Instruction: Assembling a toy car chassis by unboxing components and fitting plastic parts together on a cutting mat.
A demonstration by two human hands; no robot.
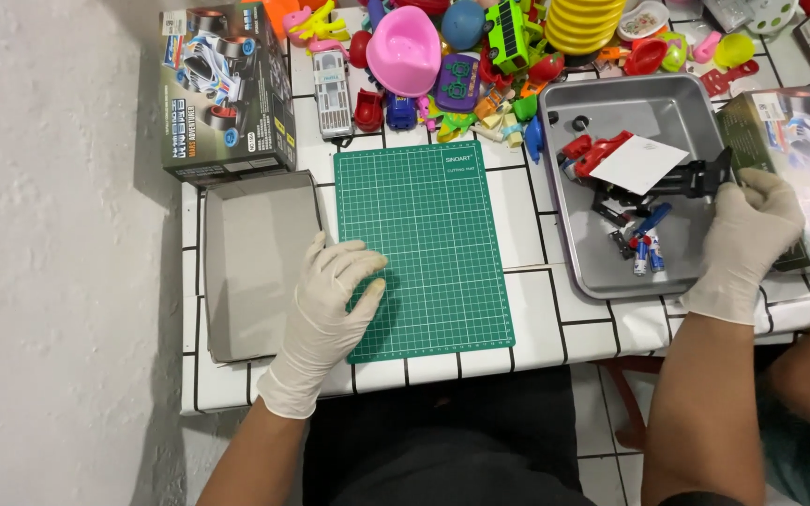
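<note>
I see my left hand [330, 290], gloved, lying flat with fingers spread on the lower left corner of the green cutting mat [424, 248] at the middle of the frame; it clasps nothing. My right hand [742, 239], also gloved, sits at the right edge of the metal tray [677, 103] in the upper right, its fingers closed on the end of a black plastic part [691, 178] that reaches leftward into the tray. Under that part lie a white card [637, 164], red pieces [591, 152] and small batteries [647, 253]. An open grey box [255, 262] lies just left of the mat.
</note>
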